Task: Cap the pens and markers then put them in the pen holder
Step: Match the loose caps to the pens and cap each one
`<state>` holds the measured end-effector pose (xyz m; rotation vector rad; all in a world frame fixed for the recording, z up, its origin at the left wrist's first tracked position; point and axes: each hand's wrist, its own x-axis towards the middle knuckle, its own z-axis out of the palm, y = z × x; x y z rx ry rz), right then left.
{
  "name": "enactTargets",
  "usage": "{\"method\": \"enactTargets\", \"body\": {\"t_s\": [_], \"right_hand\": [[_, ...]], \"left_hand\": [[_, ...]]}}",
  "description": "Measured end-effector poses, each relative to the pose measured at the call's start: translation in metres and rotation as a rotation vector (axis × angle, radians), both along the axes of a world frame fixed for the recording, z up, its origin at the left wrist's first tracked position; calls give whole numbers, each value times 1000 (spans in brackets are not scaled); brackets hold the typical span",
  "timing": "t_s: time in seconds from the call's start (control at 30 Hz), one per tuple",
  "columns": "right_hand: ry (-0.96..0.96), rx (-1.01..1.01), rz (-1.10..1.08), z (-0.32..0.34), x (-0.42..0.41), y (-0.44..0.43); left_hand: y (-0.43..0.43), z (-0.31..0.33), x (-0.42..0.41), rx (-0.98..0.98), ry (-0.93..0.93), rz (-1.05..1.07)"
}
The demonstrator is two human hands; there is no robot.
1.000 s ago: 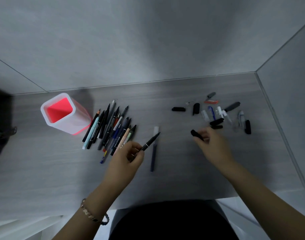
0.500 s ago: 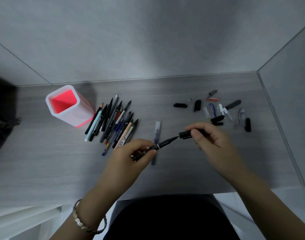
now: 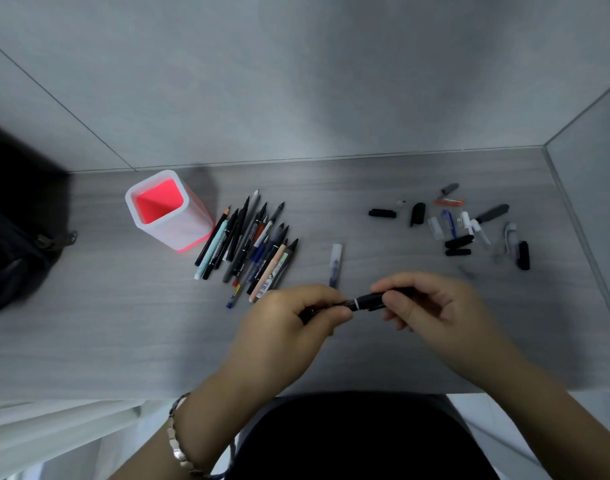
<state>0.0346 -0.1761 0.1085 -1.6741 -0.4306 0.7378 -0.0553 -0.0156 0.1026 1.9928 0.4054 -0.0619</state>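
Observation:
My left hand grips the barrel of a black pen above the desk's front middle. My right hand pinches a black cap that sits over the pen's tip; a thin white ring shows at the joint. A pile of several uncapped pens and markers lies left of centre. One capped blue pen rests alone behind my hands. Loose caps, black, white, blue and red, are scattered at the right. The white pen holder with a red inside stands at the left, nothing in it.
The grey wood desk meets grey walls at the back and right. A dark bag with a zipper sits at the left edge. My dark-clothed lap fills the bottom centre.
My right hand brought the black cap from the cap pile to the pen's tip and slid it on. My left hand turned the pen level and moved right toward it.

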Motion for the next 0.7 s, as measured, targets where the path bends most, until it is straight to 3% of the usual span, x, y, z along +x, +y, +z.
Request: {"method": "enactTargets", "body": {"t_s": [0.07,0.13,0.2,0.33,0.4,0.53,0.7], "right_hand": [[1,28,14,5,-2,-2],[3,-7,63,4,-1,-3],[8,-100,130,-7,1,-2],[115,-244,65,-51,6,6],[116,-303,-5,-71,9,8],[114,-369,-114,-87,16,-2],[94,-396,-149,-89,18,-20]], "left_hand": [[3,4,2,-261,113,19],[4,7,2,-618,352,2],[2,1,-1,-686,487,-41],[3,-40,4,-74,351,-82],[10,-62,8,130,291,53],[16,-94,16,340,276,246],[15,-110,25,677,288,90]]}}
